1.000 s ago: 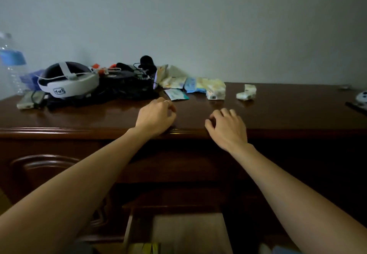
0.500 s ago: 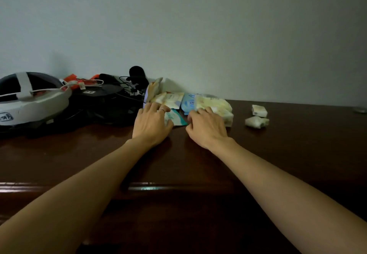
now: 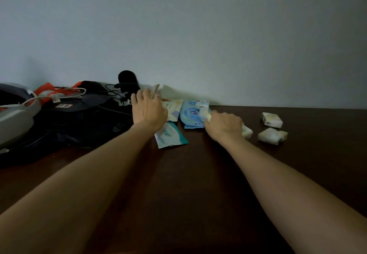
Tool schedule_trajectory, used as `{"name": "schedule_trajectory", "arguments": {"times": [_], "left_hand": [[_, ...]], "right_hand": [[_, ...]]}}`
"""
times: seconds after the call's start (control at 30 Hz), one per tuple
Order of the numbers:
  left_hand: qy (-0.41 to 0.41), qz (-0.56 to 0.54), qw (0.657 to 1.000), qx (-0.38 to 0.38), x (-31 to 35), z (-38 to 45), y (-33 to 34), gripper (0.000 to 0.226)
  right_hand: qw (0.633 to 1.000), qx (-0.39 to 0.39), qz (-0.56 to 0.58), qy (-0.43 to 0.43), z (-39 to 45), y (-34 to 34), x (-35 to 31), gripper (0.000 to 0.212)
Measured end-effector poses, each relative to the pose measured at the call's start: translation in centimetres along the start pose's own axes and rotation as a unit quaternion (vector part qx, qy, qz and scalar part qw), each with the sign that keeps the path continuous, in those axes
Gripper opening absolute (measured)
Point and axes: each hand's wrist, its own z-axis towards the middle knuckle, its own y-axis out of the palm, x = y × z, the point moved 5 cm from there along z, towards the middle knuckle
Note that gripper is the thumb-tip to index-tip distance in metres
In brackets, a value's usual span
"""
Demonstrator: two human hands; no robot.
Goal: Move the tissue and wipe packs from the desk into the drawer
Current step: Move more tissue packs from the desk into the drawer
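A cluster of packs lies at the back of the dark wooden desk (image 3: 198,174) by the wall. My left hand (image 3: 148,108) reaches over a cream flat pack (image 3: 173,106), its fingers curled on a pale pack (image 3: 155,90) leaning at the wall. A teal-edged wipe pack (image 3: 168,134) lies just below that hand. My right hand (image 3: 223,124) is closed on a white tissue pack (image 3: 246,131), beside a blue wipe pack (image 3: 191,114). Two small tissue packs (image 3: 272,119) (image 3: 272,135) lie to the right. The drawer is out of view.
A white and grey headset (image 3: 14,114) sits at the far left. Black gear with cables and an orange strap (image 3: 79,106) fills the desk's left back, touching the packs' left side. A grey wall stands directly behind everything.
Both hands moved from the desk's front edge to the packs at the back. My right hand closed on a white tissue pack; my left reached further back to the wall. The view rose, hiding the drawer.
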Motion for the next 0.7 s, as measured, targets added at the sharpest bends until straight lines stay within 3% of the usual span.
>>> {"name": "schedule_trajectory", "arguments": {"times": [0.07, 0.13, 0.23, 0.3, 0.33, 0.37, 0.43, 0.47, 0.5, 0.63, 0.7], "left_hand": [[0.046, -0.022, 0.999, 0.013, 1.4, -0.8, -0.3, 0.039], [0.043, -0.059, 0.997, -0.006, 1.7, -1.5, -1.0, 0.043], [0.028, -0.12, 0.991, -0.05, 1.4, -3.3, -2.8, 0.044], [0.034, -0.196, 0.979, -0.051, 2.0, -5.4, -4.5, 0.032], [0.019, -0.274, 0.961, -0.046, 2.4, -6.8, -5.6, 0.035], [-0.031, -0.393, 0.917, -0.06, 2.6, -8.3, -6.5, 0.043], [-0.154, -0.638, 0.745, -0.12, 3.0, -11.6, -7.8, 0.05], [-0.184, -0.704, 0.67, -0.143, 3.0, -13.2, -8.1, 0.046], [-0.197, -0.726, 0.64, -0.157, 2.8, -14.8, -8.6, 0.04], [-0.242, -0.713, 0.639, -0.157, 0.8, -20.8, -9.0, 0.044], [-0.262, -0.688, 0.662, -0.14, -0.5, -23.1, -9.2, 0.052]], "right_hand": [[0.997, 0.05, 0.065, 0.005, -0.6, -0.8, 0.4, 0.035], [0.981, 0.126, 0.149, 0.018, -1.7, -2.7, 0.8, 0.03], [0.955, 0.212, 0.193, -0.07, -4.5, -5.8, 0.8, 0.028], [0.945, 0.203, 0.229, -0.116, -7.1, -6.8, 0.7, 0.033], [0.937, 0.174, 0.276, -0.123, -8.6, -7.2, 0.7, 0.034], [0.923, 0.137, 0.333, -0.133, -10.1, -7.3, 0.6, 0.034], [0.887, 0.065, 0.42, -0.18, -13.5, -7.7, 0.1, 0.036], [0.871, 0.045, 0.443, -0.206, -15.4, -8.0, -0.1, 0.038], [0.854, 0.041, 0.467, -0.225, -17.2, -8.4, -0.2, 0.044], [0.786, 0.02, 0.596, -0.162, -22.8, -8.3, 1.2, 0.077], [0.8, -0.022, 0.581, -0.151, -24.3, -8.1, 1.4, 0.082]]}}
